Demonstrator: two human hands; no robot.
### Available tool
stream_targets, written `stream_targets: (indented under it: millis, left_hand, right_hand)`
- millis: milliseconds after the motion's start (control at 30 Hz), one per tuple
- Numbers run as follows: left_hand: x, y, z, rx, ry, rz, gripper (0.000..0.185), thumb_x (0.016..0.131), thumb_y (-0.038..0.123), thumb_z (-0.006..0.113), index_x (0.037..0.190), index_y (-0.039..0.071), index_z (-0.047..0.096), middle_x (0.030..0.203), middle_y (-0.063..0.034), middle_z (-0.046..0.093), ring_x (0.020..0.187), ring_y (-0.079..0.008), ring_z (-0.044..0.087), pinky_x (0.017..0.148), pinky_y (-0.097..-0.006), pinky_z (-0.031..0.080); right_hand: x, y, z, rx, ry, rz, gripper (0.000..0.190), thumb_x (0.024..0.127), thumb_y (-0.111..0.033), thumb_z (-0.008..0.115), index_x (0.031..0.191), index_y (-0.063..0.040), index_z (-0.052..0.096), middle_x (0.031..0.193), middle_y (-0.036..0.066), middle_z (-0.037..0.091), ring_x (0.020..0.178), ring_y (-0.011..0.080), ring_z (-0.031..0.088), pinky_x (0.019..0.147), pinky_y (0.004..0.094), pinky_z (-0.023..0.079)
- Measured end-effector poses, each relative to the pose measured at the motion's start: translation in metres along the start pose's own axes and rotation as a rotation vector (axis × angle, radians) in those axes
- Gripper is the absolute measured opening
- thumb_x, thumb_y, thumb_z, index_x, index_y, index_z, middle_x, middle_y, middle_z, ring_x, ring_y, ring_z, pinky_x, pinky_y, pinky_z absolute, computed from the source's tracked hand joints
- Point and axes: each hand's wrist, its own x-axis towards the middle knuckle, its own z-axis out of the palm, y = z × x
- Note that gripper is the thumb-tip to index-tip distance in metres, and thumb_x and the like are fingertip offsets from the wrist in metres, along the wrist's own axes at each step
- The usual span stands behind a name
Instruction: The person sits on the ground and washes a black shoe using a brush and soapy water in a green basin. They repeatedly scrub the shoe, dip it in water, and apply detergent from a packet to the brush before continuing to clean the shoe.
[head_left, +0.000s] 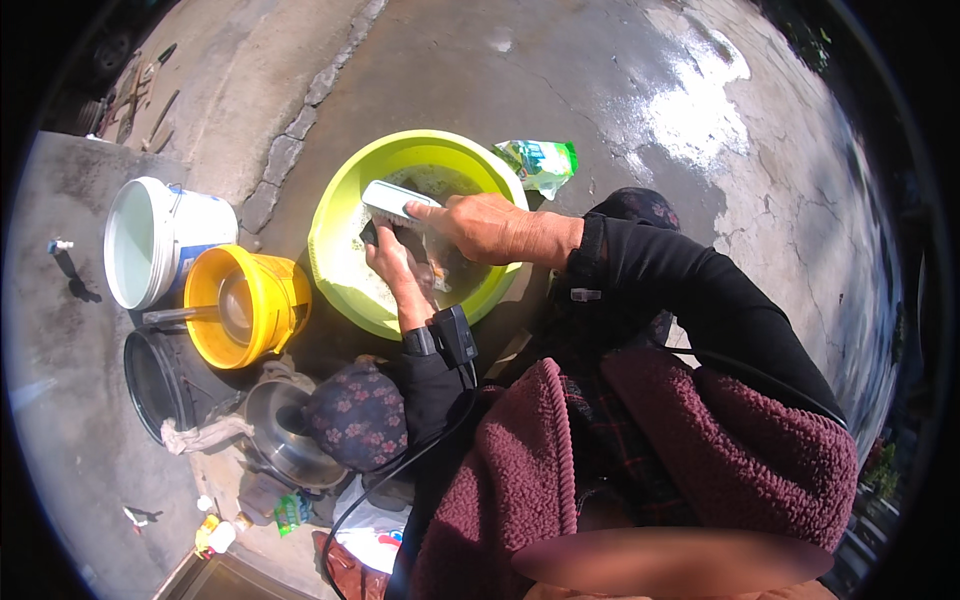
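A yellow-green plastic basin (330, 289) stands on the concrete before me, with foamy, murky water (439, 180) in it. My right hand (480, 229) grips a scrub brush (396, 199) with a pale back and light bristles facing down. Just under the bristles, my left hand (394, 262) holds a dark wet item (368, 233) over the water. Fingers and brush cover most of that item, so its kind cannot be told. A pale, orange-marked thing (441, 279) shows beside my left hand in the basin.
Left of the basin are a white bucket (206, 217), a yellow bucket (289, 289) holding a ladle-like dipper (234, 304), a black bucket (139, 375) and a steel pot (281, 442). A green-white packet (541, 163) lies beyond the basin. A cable (420, 450) hangs by my left arm.
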Motion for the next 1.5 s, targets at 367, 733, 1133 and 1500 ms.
stream_targets:
  millis: [367, 733, 1133, 1500]
  left_hand:
    - [-0.002, -0.011, -0.002, 0.289, -0.210, 0.163, 0.041, 0.099, 0.028, 0.057, 0.119, -0.008, 0.060, 0.111, -0.0132, 0.066, 0.097, -0.0203, 0.062, 0.086, -0.0326, 0.050]
    - [0.010, 0.014, -0.024, -0.300, -0.058, -0.079, 0.052, 0.100, 0.041, 0.049, 0.139, 0.007, 0.045, 0.134, -0.0118, 0.052, 0.119, -0.0268, 0.054, 0.102, -0.0427, 0.043]
    - [0.010, 0.011, -0.013, -0.179, -0.021, 0.021, 0.051, 0.100, 0.041, 0.051, 0.134, 0.003, 0.049, 0.124, -0.0130, 0.057, 0.110, -0.0258, 0.059, 0.091, -0.0403, 0.050]
    - [-0.025, 0.005, 0.007, -0.037, -0.070, 0.034, 0.046, 0.099, 0.032, 0.057, 0.126, -0.005, 0.053, 0.116, -0.0155, 0.060, 0.101, -0.0228, 0.061, 0.086, -0.0351, 0.052]
  right_hand:
    - [0.012, 0.013, -0.012, 0.033, -0.055, 0.076, 0.055, 0.091, -0.013, 0.058, 0.144, -0.005, 0.045, 0.086, 0.024, 0.068, 0.079, 0.0380, 0.069, 0.070, 0.0448, 0.054]
    - [-0.028, 0.010, 0.007, 0.036, -0.138, -0.122, 0.061, 0.090, -0.007, 0.055, 0.149, -0.007, 0.037, 0.085, 0.024, 0.063, 0.077, 0.0372, 0.066, 0.069, 0.0440, 0.053]
    - [-0.016, 0.006, 0.012, 0.020, 0.008, -0.159, 0.060, 0.091, -0.018, 0.057, 0.148, -0.010, 0.040, 0.083, 0.023, 0.061, 0.071, 0.0391, 0.064, 0.064, 0.0454, 0.053]
    - [0.020, 0.010, 0.002, 0.181, 0.097, 0.041, 0.048, 0.094, -0.015, 0.054, 0.141, -0.006, 0.048, 0.088, 0.026, 0.067, 0.082, 0.0396, 0.067, 0.075, 0.0474, 0.052]
